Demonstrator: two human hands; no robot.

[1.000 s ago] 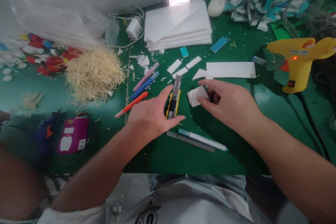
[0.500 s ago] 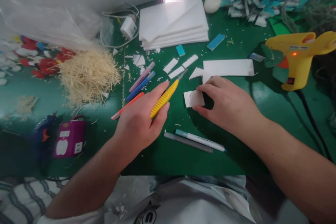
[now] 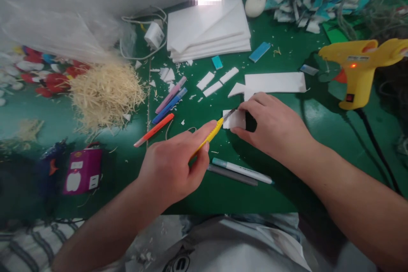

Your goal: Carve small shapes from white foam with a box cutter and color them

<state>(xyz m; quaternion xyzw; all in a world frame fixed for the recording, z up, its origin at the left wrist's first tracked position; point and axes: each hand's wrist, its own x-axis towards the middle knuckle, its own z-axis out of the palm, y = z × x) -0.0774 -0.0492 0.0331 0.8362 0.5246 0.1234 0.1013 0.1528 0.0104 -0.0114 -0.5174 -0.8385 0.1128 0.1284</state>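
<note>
My left hand (image 3: 180,157) is closed around a yellow craft knife (image 3: 212,134), its blade reaching onto a small white foam board piece (image 3: 234,122). Thumb and fingertips of my right hand (image 3: 270,121) pinch that piece by its right part against the green table. Just beyond lies a long white foam strip (image 3: 276,82), with a pointed offcut (image 3: 236,89) at its left. Several narrow white pieces, one of them a small block (image 3: 205,80), are strewn farther left. Below my hands rest a teal-tipped white marker (image 3: 242,171) and a grey marker (image 3: 234,175).
A yellow glue gun (image 3: 360,68) with a lit red light stands at right. White foam sheets (image 3: 207,29) are stacked at the back. Orange (image 3: 154,130), blue (image 3: 169,106) and pink (image 3: 171,94) markers lie left of centre, near a straw heap (image 3: 106,93) and a purple power adapter (image 3: 83,171).
My left hand has brought the knife down and toward me, so its blade now reaches the small white piece. My right hand keeps its pinch. The orange marker shows more fully.
</note>
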